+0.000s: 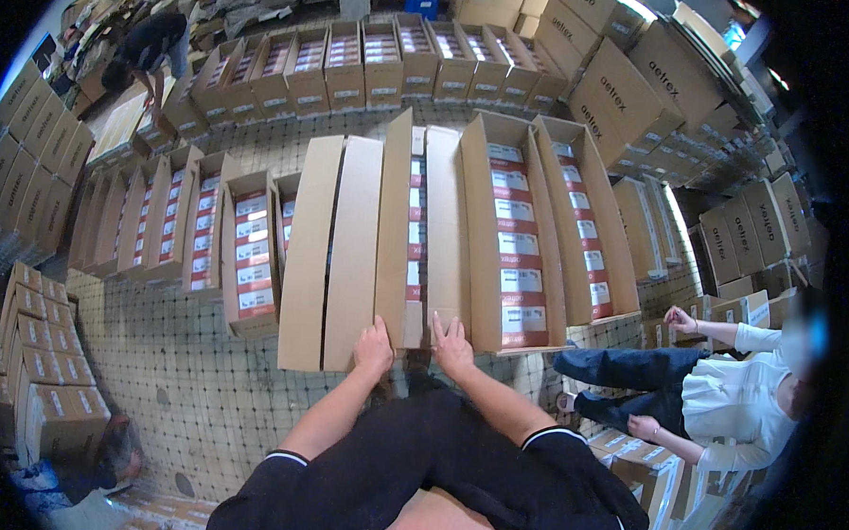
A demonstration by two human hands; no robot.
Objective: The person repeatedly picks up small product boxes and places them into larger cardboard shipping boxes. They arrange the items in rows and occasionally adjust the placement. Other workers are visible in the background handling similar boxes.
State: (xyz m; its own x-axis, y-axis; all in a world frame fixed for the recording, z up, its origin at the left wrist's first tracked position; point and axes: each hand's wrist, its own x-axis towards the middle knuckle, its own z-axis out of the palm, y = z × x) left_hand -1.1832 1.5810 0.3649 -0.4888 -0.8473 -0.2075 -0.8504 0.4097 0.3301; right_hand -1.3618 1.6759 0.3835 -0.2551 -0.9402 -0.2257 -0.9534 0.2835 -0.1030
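In front of me stands a long brown carton with a row of red-and-white boxes (417, 208) showing through its gap. Its left flap (395, 254) sticks up, and my left hand (373, 350) grips that flap's near end. The right flap (445, 219) lies partly over the contents. My right hand (453, 348) rests on its near end with fingers stretched and spread. Left of this carton is one with both flaps folded down (309, 260), a narrow dark slit between them. To the right, an open carton (466, 229) holds more red-and-white boxes.
More open cartons (250, 257) line the left, and another row (364, 78) curves behind. Stacked cartons (621, 94) rise at the back right. A person in a white top (736, 397) stands close on my right; another person (154, 50) bends over cartons far left.
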